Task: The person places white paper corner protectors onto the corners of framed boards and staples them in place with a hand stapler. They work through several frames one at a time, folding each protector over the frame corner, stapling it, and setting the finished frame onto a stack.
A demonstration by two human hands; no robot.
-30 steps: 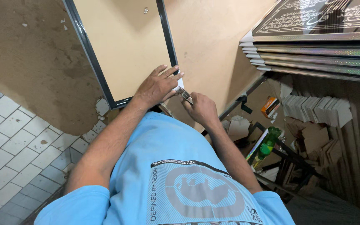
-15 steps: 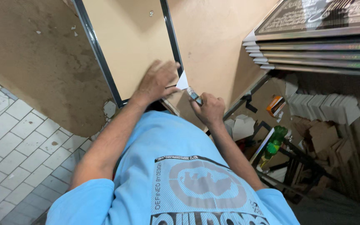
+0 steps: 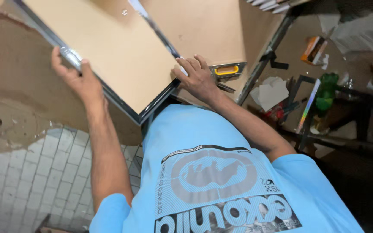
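A picture frame (image 3: 121,56) with a tan backing board and a dark, shiny rim lies skewed on the brown table (image 3: 9,86), one corner pointing at my body. My left hand (image 3: 76,77) grips the frame's left rim, thumb on top. My right hand (image 3: 197,77) holds the right rim near the lower corner, fingers spread over it. A metal stapler-like tool with a yellow handle (image 3: 227,70) lies on the table just right of my right hand, untouched.
A metal bar (image 3: 264,56) edges the table on the right. Beyond it are white card pieces (image 3: 273,92), an orange box (image 3: 314,47) and a green bottle (image 3: 327,88). Stacked frames (image 3: 273,4) show at the top. Tiled floor (image 3: 31,172) lies lower left.
The frame has been swung round on the table. My left hand moved from the corner out to the left rim. My right hand let go of its small tool and took the right rim.
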